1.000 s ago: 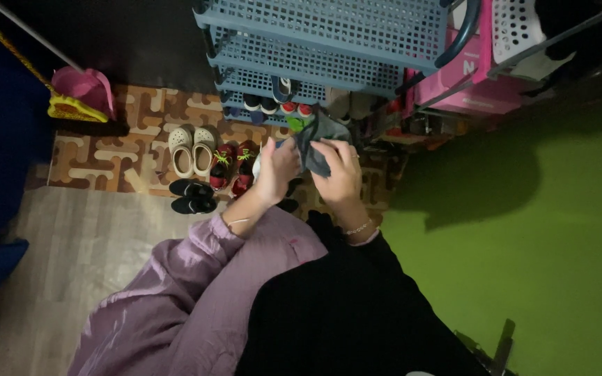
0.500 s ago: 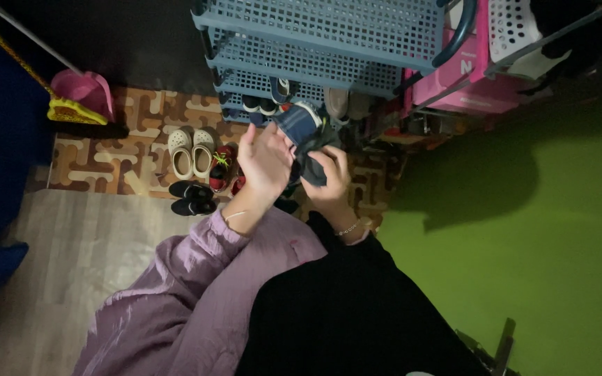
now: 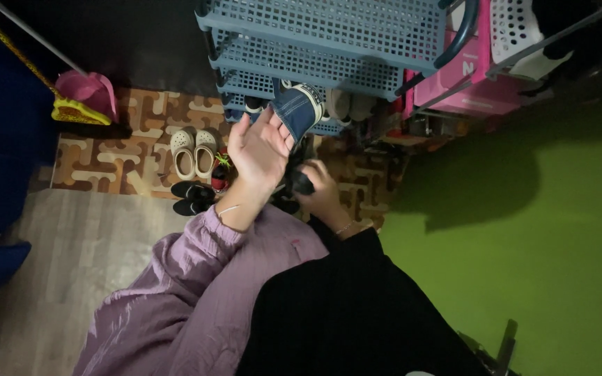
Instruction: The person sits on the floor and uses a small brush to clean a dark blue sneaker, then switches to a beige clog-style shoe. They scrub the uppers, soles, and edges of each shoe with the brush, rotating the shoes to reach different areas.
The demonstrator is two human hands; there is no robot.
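— Head view, left to right: what do we count on the floor?

— One pink plastic dustpan, one pair of cream rubber clogs, one pair of black flat shoes, all well left of our hands.

— And the hands?

— Our left hand is raised with its fingers spread, touching the blue denim canvas shoe; whether it truly grips it we cannot tell. The shoe lies just up-right of that palm, long axis slanting toward the blue perforated plastic shoe rack. Our right hand sits lower, closed on one dark grey cloth.
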